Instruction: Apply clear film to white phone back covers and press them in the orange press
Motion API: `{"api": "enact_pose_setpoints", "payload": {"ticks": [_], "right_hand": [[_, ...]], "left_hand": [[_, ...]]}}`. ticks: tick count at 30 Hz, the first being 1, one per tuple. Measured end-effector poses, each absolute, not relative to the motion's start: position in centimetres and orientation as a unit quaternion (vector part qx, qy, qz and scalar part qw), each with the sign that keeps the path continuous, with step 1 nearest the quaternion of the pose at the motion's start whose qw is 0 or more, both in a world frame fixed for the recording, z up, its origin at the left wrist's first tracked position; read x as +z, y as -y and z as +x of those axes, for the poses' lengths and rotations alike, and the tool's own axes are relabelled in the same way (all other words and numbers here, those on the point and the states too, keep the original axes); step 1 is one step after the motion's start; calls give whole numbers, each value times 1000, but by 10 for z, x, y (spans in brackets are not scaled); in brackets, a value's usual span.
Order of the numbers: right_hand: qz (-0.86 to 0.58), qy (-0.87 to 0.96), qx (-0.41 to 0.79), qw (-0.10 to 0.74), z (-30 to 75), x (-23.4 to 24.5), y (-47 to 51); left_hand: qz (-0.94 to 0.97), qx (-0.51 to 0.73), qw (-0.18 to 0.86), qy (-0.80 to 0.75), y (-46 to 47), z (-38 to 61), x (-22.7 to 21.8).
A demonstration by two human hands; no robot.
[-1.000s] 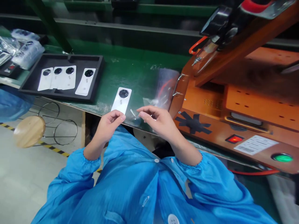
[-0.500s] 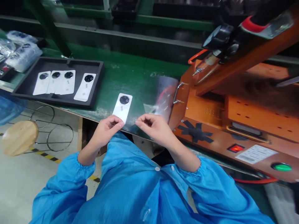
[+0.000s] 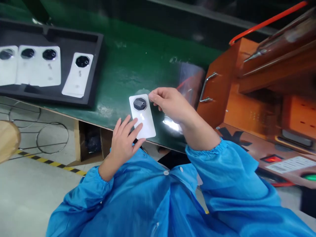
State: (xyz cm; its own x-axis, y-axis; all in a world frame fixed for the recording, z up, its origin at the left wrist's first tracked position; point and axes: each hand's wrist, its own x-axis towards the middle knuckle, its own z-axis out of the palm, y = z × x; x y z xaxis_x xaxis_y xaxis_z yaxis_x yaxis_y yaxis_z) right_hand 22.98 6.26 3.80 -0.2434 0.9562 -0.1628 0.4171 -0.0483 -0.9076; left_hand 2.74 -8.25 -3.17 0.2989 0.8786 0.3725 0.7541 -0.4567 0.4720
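Observation:
A white phone back cover [image 3: 145, 123] with a dark octagonal camera area lies on the green bench near its front edge. My left hand [image 3: 124, 140] rests its spread fingers on the cover's lower left part. At the cover's upper right corner, my right hand [image 3: 170, 102] has thumb and forefinger pinched together. A small clear film [image 3: 143, 92] shows just above the top edge and reaches to those fingertips. Whether the film touches the cover I cannot tell.
On the left, a black tray [image 3: 92, 82] holds several similar white covers [image 3: 79, 77]. An orange machine [image 3: 222, 89] with a metal handle stands to the right, beside a curled clear plastic sheet [image 3: 191, 75]. A wooden stool [image 3: 8, 140] is at the lower left.
My right hand has moved up to the cover's top corner, and a clear film now shows there. My left hand has opened from a pinch onto the cover, which has turned. The view has shifted.

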Motion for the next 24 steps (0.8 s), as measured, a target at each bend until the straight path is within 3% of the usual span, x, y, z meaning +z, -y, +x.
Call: {"api": "enact_pose_setpoints", "payload": {"ticks": [7, 24], "right_hand": [[-555, 655, 463, 221, 228, 34, -67], [-568, 684, 420, 182, 222, 31, -68]], "left_hand": [[798, 312, 88, -508, 80, 25, -37], [801, 313, 82, -504, 80, 26, -38]]}}
